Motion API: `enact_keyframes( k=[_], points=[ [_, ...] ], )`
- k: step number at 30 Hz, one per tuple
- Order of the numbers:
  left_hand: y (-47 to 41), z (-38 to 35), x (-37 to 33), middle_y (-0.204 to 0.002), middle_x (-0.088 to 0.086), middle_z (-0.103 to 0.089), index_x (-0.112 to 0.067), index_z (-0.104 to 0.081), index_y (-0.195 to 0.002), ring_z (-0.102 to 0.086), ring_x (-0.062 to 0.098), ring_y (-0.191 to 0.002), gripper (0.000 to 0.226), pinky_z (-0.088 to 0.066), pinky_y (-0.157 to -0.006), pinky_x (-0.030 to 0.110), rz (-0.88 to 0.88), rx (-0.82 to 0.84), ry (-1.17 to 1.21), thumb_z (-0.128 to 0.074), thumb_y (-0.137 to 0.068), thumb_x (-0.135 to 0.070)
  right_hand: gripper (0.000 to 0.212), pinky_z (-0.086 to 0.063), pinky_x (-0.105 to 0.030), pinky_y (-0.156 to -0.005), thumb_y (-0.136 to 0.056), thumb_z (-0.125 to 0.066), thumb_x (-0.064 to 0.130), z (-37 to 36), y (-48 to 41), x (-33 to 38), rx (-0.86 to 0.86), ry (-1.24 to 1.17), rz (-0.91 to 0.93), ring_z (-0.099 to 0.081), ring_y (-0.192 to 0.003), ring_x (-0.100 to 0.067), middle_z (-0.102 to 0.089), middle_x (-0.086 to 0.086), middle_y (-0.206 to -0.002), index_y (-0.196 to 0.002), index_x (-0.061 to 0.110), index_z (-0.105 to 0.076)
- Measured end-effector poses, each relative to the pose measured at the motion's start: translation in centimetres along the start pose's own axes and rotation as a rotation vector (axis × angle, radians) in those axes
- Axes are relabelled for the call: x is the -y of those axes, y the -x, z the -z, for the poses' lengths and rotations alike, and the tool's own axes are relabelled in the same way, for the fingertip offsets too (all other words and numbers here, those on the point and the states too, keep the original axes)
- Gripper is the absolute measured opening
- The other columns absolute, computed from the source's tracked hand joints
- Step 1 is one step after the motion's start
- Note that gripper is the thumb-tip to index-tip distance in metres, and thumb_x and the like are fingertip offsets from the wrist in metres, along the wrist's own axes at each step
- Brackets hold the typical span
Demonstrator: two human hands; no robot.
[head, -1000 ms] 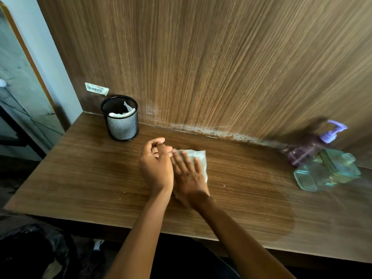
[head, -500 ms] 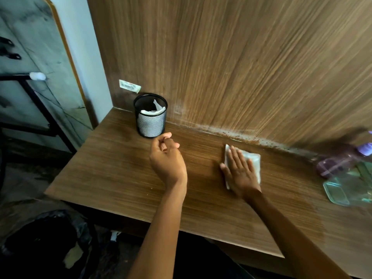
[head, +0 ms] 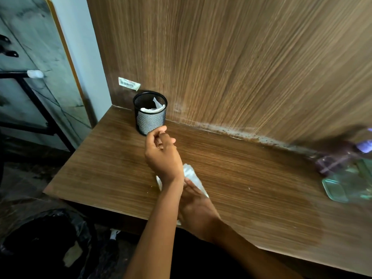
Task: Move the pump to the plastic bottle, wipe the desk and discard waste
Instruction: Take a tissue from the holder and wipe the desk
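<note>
Near the desk [head: 251,178] front, I am wiping, right hand [head: 198,206] pressing the tissue [head: 191,174] flat, left hand [head: 163,156] loosely curled, empty; next, bin it.

Dim, warm indoor light. Soft sheen on the brown wood-grain desk top [head: 251,178] at right. Deep shadow under the near desk edge, lower left nearly black. Heavy motion blur on the clear greenish plastic bottle [head: 350,186] at the right edge; wood panel grain smeared there. Wide-angle bending of straight lines at borders. Black mesh cup [head: 150,115] sharp.
</note>
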State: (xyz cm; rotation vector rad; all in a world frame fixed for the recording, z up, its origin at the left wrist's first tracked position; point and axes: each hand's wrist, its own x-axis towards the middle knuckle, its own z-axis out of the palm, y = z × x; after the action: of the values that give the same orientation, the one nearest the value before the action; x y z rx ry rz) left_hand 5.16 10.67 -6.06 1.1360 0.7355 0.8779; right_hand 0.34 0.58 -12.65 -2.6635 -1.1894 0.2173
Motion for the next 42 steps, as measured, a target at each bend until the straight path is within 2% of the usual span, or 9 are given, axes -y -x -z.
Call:
enact_keyframes(
  k=[3, 8, 12, 15, 18, 22, 28, 34, 42],
  points=[
    [0.3, 0.0, -0.1, -0.085, 0.011, -0.063, -0.009, -0.061, -0.090, -0.055, -0.005, -0.052, 0.018, -0.049, -0.063, 0.034, 0.012, 0.015, 0.008, -0.046, -0.088, -0.001, 0.066, -0.013, -0.029, -0.112, -0.095, 0.008, 0.037, 0.2, 2.9, -3.6, -0.016, 0.101, -0.135, -0.027, -0.136, -0.017, -0.034, -0.003, -0.147, -0.142, 0.009, -0.029],
    [0.6, -0.3, 0.2, -0.088, 0.008, -0.064, -0.009, -0.062, -0.092, -0.056, -0.006, -0.054, 0.017, -0.050, -0.064, 0.030, 0.016, 0.032, 0.015, -0.047, -0.089, -0.002, 0.049, -0.010, -0.027, -0.112, -0.096, -0.027, 0.027, 0.4, 4.3, -5.6, -0.245, 0.067, -0.380, -0.034, -0.137, -0.025, -0.033, -0.005, -0.148, -0.142, 0.011, -0.033],
    [0.7, -0.8, 0.2, -0.083, 0.003, -0.061, -0.007, -0.062, -0.093, -0.056, -0.005, -0.054, 0.018, -0.046, -0.051, 0.014, 0.018, 0.056, 0.029, -0.046, -0.089, -0.001, 0.047, -0.019, -0.031, -0.111, -0.102, -0.013, 0.026, -1.0, 4.0, -1.0, -0.211, 0.092, -0.110, -0.034, -0.137, -0.016, -0.035, -0.001, -0.147, -0.141, 0.014, -0.035],
    [0.5, -0.9, 0.2, -0.084, 0.008, -0.061, -0.004, -0.062, -0.095, -0.055, 0.001, -0.053, 0.018, -0.041, -0.046, 0.012, 0.033, 0.041, 0.052, -0.046, -0.089, -0.001, 0.038, -0.027, -0.018, -0.107, -0.101, -0.030, 0.028, 2.1, 3.4, 1.3, -0.139, -0.670, -0.224, -0.045, -0.116, 0.015, -0.055, 0.011, -0.132, -0.129, 0.013, -0.051],
    [0.1, -1.0, 0.1, -0.072, 0.010, -0.059, -0.002, -0.062, -0.096, -0.052, 0.003, -0.050, 0.019, -0.040, -0.045, 0.013, 0.017, 0.010, 0.088, -0.045, -0.088, 0.000, 0.027, -0.052, -0.038, -0.076, -0.087, -0.052, 0.025, 5.9, 3.2, -1.5, -0.324, -1.467, -0.703, -0.068, -0.078, -0.025, -0.071, -0.015, -0.078, -0.091, 0.004, -0.069],
    [0.2, -0.8, 0.1, -0.082, 0.017, -0.061, -0.002, -0.062, -0.098, -0.054, 0.001, -0.051, 0.018, -0.042, -0.047, 0.013, -0.015, 0.043, 0.059, -0.046, -0.090, -0.001, 0.044, -0.049, -0.036, -0.085, -0.078, -0.047, -0.008, 8.4, 4.6, -6.4, -0.532, -1.753, -0.742, -0.066, -0.103, -0.024, -0.069, -0.012, -0.113, -0.118, 0.006, -0.057],
    [0.5, -0.9, 0.2, -0.088, 0.019, -0.062, -0.010, -0.061, -0.095, -0.054, 0.001, -0.054, 0.017, -0.042, -0.048, 0.012, -0.007, 0.067, 0.050, -0.046, -0.090, -0.003, 0.040, -0.048, -0.021, -0.094, -0.088, -0.041, -0.013, 8.9, 7.3, -9.1, -0.777, -1.110, -0.634, -0.062, -0.110, -0.016, -0.069, -0.002, -0.109, -0.101, 0.015, -0.067],
    [0.4, -0.9, 0.3, -0.084, 0.017, -0.060, -0.009, -0.062, -0.094, -0.052, 0.005, -0.054, 0.018, -0.040, -0.046, 0.013, 0.011, 0.065, 0.053, -0.045, -0.089, -0.003, 0.045, -0.021, -0.036, -0.110, -0.100, -0.023, 0.032, 2.9, 5.5, -5.4, -0.168, 0.135, -0.041, -0.028, -0.140, -0.019, -0.039, -0.002, -0.148, -0.140, 0.016, -0.038],
    [1.0, -1.1, 0.4, -0.086, 0.015, -0.061, -0.008, -0.062, -0.095, -0.053, 0.004, -0.056, 0.017, -0.042, -0.047, 0.011, 0.030, 0.097, 0.040, -0.046, -0.090, -0.004, 0.052, -0.008, -0.038, -0.113, -0.099, -0.007, 0.045, 1.7, 10.4, -10.2, 0.006, 0.250, -0.217, -0.009, -0.144, -0.016, -0.014, 0.005, -0.158, -0.148, 0.028, -0.016]
  ],
)
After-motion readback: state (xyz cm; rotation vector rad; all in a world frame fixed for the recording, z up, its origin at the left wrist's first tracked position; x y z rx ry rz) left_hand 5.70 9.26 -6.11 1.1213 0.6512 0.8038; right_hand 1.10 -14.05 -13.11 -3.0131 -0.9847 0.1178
